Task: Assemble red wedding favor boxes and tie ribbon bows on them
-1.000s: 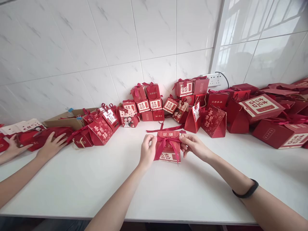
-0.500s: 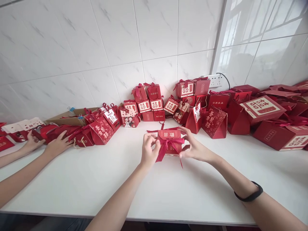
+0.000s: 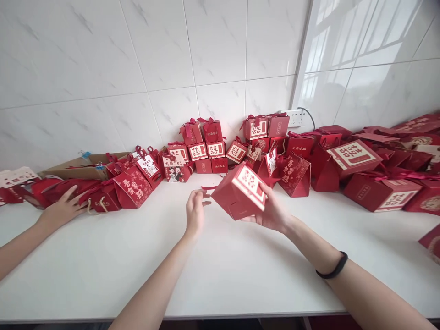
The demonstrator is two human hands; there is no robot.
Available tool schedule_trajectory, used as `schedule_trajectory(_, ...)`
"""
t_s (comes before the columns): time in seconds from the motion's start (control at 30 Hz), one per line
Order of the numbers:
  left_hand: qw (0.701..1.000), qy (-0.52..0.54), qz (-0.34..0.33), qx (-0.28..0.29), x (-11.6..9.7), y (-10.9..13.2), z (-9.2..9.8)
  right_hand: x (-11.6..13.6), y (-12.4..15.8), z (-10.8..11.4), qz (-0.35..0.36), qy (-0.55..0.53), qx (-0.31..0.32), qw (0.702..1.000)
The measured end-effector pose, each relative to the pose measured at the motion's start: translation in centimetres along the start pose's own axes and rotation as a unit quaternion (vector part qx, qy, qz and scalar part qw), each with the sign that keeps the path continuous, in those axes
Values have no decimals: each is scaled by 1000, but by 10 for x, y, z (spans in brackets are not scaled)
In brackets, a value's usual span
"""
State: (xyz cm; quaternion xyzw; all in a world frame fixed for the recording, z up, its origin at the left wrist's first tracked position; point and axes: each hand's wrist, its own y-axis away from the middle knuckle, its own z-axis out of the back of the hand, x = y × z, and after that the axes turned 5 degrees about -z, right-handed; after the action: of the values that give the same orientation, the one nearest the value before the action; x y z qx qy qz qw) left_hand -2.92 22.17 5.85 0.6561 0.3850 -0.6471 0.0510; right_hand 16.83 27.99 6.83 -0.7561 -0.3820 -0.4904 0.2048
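A red gift box (image 3: 235, 195) with a white double-happiness panel is held tilted above the white table, its underside turned toward me. My right hand (image 3: 275, 211) grips its right side, thumb near the panel and fingers underneath. Just left of the box is my left hand (image 3: 195, 211), fingers bent and slightly apart, not gripping the box. A strip of dark red ribbon (image 3: 208, 188) sticks out between the box and my left fingertips; whether they touch it is hard to tell. The bow is hidden on the far side.
Stacked red gift boxes (image 3: 206, 149) line the tiled wall, with a bigger pile (image 3: 381, 183) at right. A power strip (image 3: 292, 118) is behind them. At left, another person's hand (image 3: 63, 206) rests by red boxes and a cardboard carton (image 3: 82, 167).
The box has been lifted and turned, so its bow no longer shows and its panel and base do. My left hand has come off it and moved left. The view has shifted right.
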Motion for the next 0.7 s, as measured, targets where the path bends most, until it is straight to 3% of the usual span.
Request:
schedule_trajectory(0.1,1000,-12,-2,21,3,1,0,2,3,0,-38,-103,53,993)
schedule_trajectory(0.2,999,-19,-5,49,6,3,-1,2,4,2,-43,-105,63,992)
schedule_trajectory(0.33,998,-19,-6,66,8,3,-1,0,2,-1,-8,8,43,999)
schedule_trajectory(0.4,999,-7,-23,49,7,2,0,-1,1,-2,103,144,-21,984)
schedule_trajectory(0.43,999,5,-37,32,6,1,1,-2,1,-2,180,235,-59,953)
schedule_trajectory(0.5,997,34,-66,0,3,-1,3,-4,0,1,317,416,-113,845)
schedule_trajectory(0.57,995,59,-86,0,1,0,5,-7,-1,7,381,534,-123,744)
schedule_trajectory(0.63,992,68,-98,37,-1,2,5,-9,-2,12,399,579,-111,702)
schedule_trajectory(0.7,988,65,-107,92,-1,5,6,-10,-3,16,398,589,-95,696)
